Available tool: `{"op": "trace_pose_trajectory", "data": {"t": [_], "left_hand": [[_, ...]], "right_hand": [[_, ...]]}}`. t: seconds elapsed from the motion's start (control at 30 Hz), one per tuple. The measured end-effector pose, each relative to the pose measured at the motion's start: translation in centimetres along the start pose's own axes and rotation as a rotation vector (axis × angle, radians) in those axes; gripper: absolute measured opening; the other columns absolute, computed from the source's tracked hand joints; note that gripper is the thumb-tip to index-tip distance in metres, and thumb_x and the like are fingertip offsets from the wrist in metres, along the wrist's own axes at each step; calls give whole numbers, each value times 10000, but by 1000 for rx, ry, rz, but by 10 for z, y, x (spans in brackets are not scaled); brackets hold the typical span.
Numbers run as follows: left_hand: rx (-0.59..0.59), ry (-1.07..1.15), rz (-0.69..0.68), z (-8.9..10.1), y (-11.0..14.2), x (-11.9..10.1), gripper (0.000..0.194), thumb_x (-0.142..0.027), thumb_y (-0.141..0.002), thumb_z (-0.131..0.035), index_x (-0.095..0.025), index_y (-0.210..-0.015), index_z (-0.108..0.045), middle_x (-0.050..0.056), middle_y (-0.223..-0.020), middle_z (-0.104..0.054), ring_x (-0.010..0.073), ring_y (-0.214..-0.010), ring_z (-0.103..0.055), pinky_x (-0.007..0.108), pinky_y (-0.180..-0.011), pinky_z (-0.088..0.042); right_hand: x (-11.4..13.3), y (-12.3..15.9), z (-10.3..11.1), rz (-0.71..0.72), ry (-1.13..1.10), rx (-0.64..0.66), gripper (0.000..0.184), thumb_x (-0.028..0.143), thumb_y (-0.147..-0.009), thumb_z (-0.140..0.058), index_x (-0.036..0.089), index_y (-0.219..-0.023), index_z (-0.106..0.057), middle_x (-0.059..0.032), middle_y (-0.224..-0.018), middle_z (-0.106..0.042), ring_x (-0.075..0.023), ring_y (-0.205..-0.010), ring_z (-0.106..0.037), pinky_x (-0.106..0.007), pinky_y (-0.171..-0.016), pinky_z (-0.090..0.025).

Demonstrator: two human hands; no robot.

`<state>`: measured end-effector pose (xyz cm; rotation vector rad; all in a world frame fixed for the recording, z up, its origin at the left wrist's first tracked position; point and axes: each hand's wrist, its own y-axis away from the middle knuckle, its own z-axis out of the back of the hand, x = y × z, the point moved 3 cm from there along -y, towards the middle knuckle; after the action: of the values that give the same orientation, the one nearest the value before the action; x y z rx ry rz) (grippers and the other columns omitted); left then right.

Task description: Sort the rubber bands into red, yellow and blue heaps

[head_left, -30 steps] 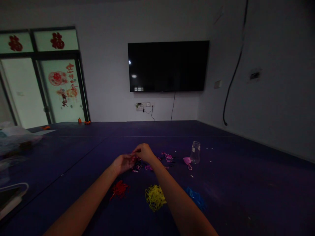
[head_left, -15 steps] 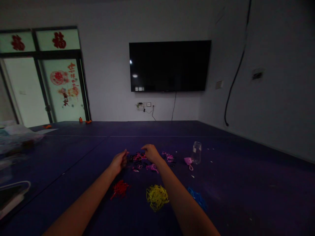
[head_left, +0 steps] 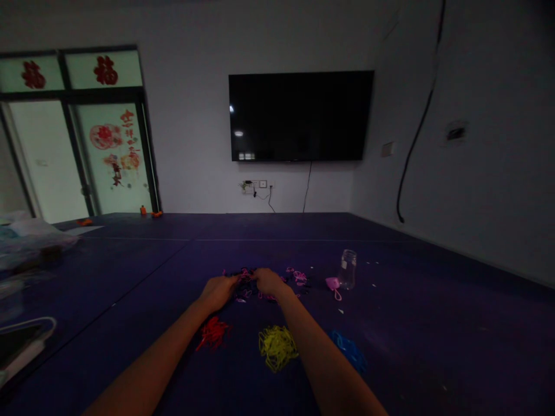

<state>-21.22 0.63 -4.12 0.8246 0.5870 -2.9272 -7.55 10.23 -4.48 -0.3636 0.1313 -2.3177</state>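
My left hand (head_left: 219, 290) and my right hand (head_left: 269, 281) rest close together on a scatter of pink and black rubber bands (head_left: 295, 276) on a dark purple table (head_left: 433, 323). Both hands have curled fingers pressing into the bands; the dim light hides what each pinches. Nearer to me lie three sorted heaps: a red pile (head_left: 213, 333), a yellow pile (head_left: 276, 346) and a blue pile (head_left: 347, 348), partly hidden behind my right forearm.
A small clear jar (head_left: 347, 268) stands right of the bands with a pink lid (head_left: 332, 283) beside it. Plastic bags (head_left: 30, 240) and a tray-like object (head_left: 21, 344) sit at the left edge. A black TV (head_left: 300, 115) hangs on the far wall.
My hands were raised and joined above the bands, then spread apart. Now they have dropped onto the pink and black scatter and come close together again.
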Motion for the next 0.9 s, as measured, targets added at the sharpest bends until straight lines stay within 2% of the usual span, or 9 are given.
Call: {"op": "trace_pose_trajectory", "data": {"t": [0.1,0.17,0.37,0.5,0.63,0.77,0.9], "left_hand": [[34,74,16,-2,-2,3,70,-311,-741,-611,-287,-720,-673,48,-573,-609,287,-790,-629,336,-776,-406],[49,40,15,-3,-2,5,88,-309,-739,-611,-270,-675,-659,58,-598,-628,282,-811,-629,330,-784,-408],[41,-269,-19,0,2,4,214,-382,-806,-535,-238,-738,-678,86,-678,-659,276,-788,-641,321,-729,-421],[40,-405,17,3,2,3,310,-429,-841,-476,-212,-729,-667,108,-731,-667,278,-794,-645,321,-710,-421],[-2,-363,60,5,3,4,251,-407,-831,-506,-222,-785,-669,93,-753,-674,274,-813,-639,314,-720,-418],[-20,-227,-3,2,4,2,209,-371,-815,-550,-288,-968,-667,60,-762,-680,248,-800,-636,285,-715,-409],[-17,-235,29,0,3,3,219,-391,-813,-537,-243,-744,-684,71,-684,-660,259,-779,-639,301,-716,-412]], "right_hand": [[-1,0,1,-15,43,38,364,92,-744,-477,153,-1038,-683,-152,-1064,-665,-257,-1022,-616,-283,-810,-452],[-2,-2,2,-21,41,32,332,94,-743,-484,134,-992,-700,-156,-1039,-672,-252,-1012,-619,-270,-822,-441],[-6,-4,5,-5,-88,-30,287,80,-710,-523,153,-890,-735,-113,-930,-708,-203,-918,-654,-207,-784,-446],[-7,-4,9,-22,-150,-96,265,87,-708,-529,153,-851,-743,-106,-889,-715,-194,-876,-664,-200,-750,-454],[-6,-3,11,-15,-174,-122,244,86,-681,-549,126,-826,-742,-116,-880,-714,-197,-837,-669,-205,-721,-459],[-7,-1,13,-56,-205,-139,272,43,-657,-547,156,-810,-742,-82,-880,-719,-181,-839,-668,-197,-727,-461],[-10,0,13,-99,-219,-157,291,24,-668,-539,167,-823,-740,-71,-900,-719,-179,-858,-665,-198,-759,-460]]}}
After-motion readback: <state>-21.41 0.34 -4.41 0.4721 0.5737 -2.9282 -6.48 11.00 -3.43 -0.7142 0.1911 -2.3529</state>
